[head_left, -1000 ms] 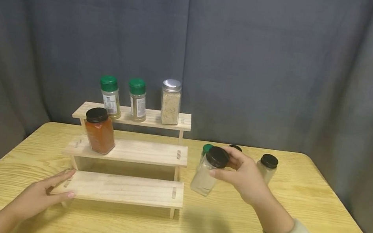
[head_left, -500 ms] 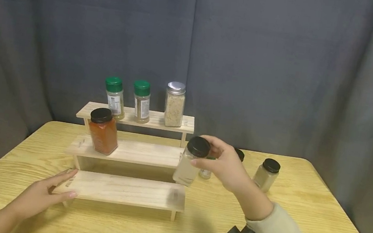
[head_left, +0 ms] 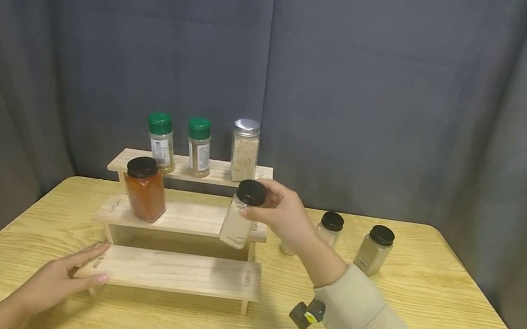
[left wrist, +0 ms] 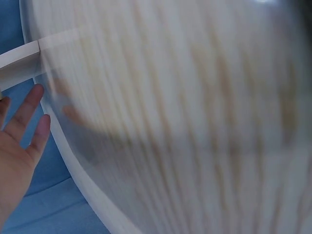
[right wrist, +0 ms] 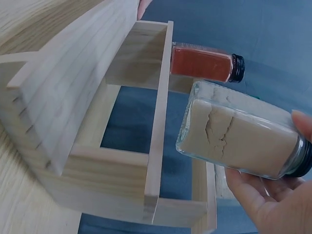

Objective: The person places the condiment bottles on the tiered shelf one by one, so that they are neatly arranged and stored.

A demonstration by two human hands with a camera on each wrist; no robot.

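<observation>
My right hand (head_left: pixel 287 213) grips a square glass jar (head_left: pixel 236 225) with a black lid, holding it near the lid, slightly tilted. Pale, cracked powder fills this jar in the right wrist view. It hangs in front of the right end of the middle shelf (head_left: pixel 200 217) of a three-step wooden rack. My left hand (head_left: pixel 47 280) rests on the left end of the bottom shelf (head_left: pixel 167 272), thumb at the front edge, fingers spread and fairly straight. A black-lidded jar of orange-red spice (head_left: pixel 145 195) stands on the left of the middle shelf.
On the top shelf (head_left: pixel 217 172) stand two green-capped bottles (head_left: pixel 161 144) and a silver-lidded jar (head_left: pixel 245 153). Two black-lidded jars (head_left: pixel 373 253) stand on the table at right. A small bottle (head_left: pixel 287 249) is mostly hidden behind the right wrist. Grey curtains (head_left: pixel 355 87) enclose the table.
My right hand has carried the jar leftward and slightly up, from beside the rack to in front of the middle shelf's right end. The left hand has stayed on the bottom shelf.
</observation>
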